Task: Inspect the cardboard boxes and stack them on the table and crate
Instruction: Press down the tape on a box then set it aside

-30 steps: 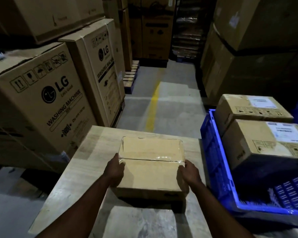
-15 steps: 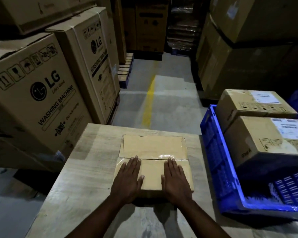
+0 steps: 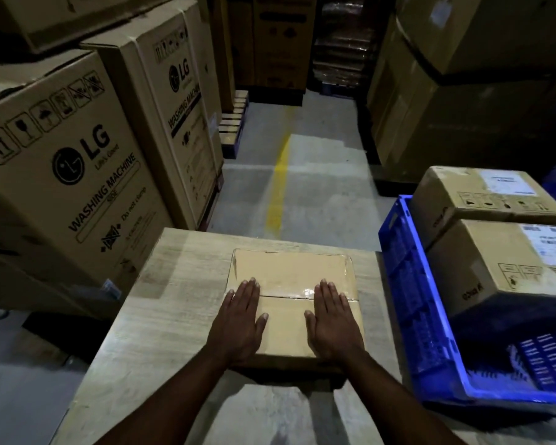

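A dim warehouse aisle runs away from the far edge of the desk [image 3: 174,300]. The grey concrete floor [image 3: 328,194] bears a worn yellow line [image 3: 278,187]. Tall washing-machine cartons [image 3: 65,175] line the left side and dark stacked cartons [image 3: 463,101] the right. Wooden pallets [image 3: 233,123] lie beside the left row.

A tape-sealed cardboard box [image 3: 289,274] lies flat on the wooden surface [image 3: 174,300]. The blue crate [image 3: 408,300] beside it holds a near labelled box [image 3: 495,268], with a far labelled box [image 3: 472,197] just behind.
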Motion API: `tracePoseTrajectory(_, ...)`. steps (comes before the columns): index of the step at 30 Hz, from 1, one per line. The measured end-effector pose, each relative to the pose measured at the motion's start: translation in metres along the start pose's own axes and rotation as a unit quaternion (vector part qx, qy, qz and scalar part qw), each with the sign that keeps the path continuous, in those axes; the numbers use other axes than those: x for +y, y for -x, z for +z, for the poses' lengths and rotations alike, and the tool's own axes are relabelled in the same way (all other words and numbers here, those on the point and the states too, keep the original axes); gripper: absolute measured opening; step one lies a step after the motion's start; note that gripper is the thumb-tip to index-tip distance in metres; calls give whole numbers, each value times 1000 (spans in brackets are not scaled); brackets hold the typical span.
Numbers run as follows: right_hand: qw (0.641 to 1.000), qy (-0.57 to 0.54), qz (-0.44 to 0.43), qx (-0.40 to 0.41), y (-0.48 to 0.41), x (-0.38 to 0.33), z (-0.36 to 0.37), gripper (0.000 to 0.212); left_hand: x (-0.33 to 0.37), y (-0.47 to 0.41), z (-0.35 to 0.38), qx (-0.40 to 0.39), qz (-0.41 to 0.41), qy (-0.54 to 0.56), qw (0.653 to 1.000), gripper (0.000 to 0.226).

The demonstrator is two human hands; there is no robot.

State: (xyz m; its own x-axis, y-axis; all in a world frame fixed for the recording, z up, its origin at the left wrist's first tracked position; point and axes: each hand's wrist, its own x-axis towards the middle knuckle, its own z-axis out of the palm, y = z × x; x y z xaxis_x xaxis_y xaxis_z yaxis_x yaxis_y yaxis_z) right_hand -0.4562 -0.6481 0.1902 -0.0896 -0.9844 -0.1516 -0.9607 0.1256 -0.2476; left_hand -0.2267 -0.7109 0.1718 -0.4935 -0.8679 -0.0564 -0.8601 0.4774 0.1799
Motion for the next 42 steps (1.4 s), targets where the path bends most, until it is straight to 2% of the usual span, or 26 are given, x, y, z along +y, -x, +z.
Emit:
tracePoseTrajectory(9,1000,-14,-5,8,-29,-15,-10,66,10,-28,-10,11,21,29,999,72)
tracePoseTrajectory(18,1000,0,-5,8,-42,-17,-1,67,11,-48,-2,16,43,48,998,67)
tracePoseTrajectory(20,1000,-21,-5,16,-47,-10,-7,67,7,-53,-9,28,17,67,997,66)
tracePoseTrajectory(23,998,-26,57,30,-55,15,-16,66,-13,-61,-16,60,-49,86,993,67)
tracePoseTrajectory(30,997,-6,66,35,-56,28,-10,68,-30,-63,-6,52,-34,97,993,66)
tracePoseTrajectory(33,994,-67,61,61,-55,33,-12,67,-29,-61,-10,87,-53,178,979,64)
tracePoseTrajectory(35,975,-162,103,108,-53,35,-13,66,-28,-60,-12,119,-132,253,951,65)
tracePoseTrajectory(38,907,-304,267,117,-53,36,-21,59,-28,-61,-16,97,-273,352,890,55)
tracePoseTrajectory(40,865,-366,335,74,-56,37,-30,48,-26,-61,-21,72,-282,380,878,42)
tracePoseTrajectory(42,860,-381,337,50,-58,37,-37,46,-24,-61,-27,67,-275,378,881,36)
